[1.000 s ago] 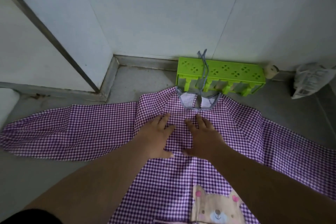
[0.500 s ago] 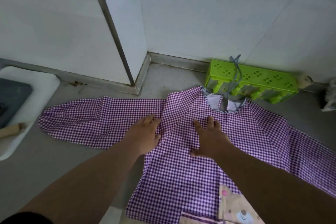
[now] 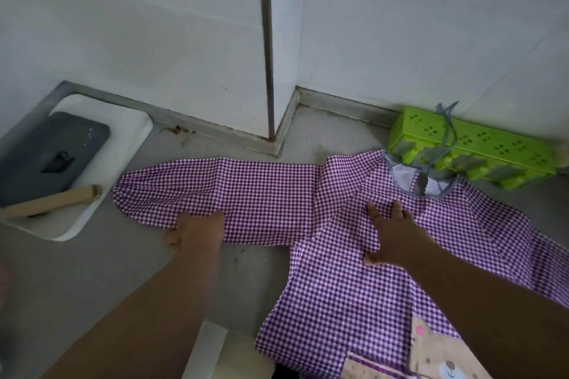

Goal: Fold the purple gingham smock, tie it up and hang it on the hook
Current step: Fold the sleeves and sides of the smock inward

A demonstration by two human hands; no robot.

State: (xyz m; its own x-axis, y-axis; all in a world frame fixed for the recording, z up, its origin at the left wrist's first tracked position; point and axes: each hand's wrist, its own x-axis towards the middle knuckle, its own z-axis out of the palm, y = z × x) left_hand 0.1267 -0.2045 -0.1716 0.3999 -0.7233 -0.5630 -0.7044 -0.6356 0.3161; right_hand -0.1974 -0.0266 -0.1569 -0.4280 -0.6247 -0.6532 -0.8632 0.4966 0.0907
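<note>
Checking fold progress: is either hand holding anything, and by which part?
Left hand grips the purple gingham smock by its outstretched sleeve's near edge; right hand only presses flat on its chest.

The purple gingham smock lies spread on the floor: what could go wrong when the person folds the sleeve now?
1. The left hand grips only the near edge of the purple gingham smock sleeve, so the fold may come out crooked.
2. The grey neck ties lie over the lime-green plastic hook rack; pulling the smock could snag them or drag the rack.
</note>
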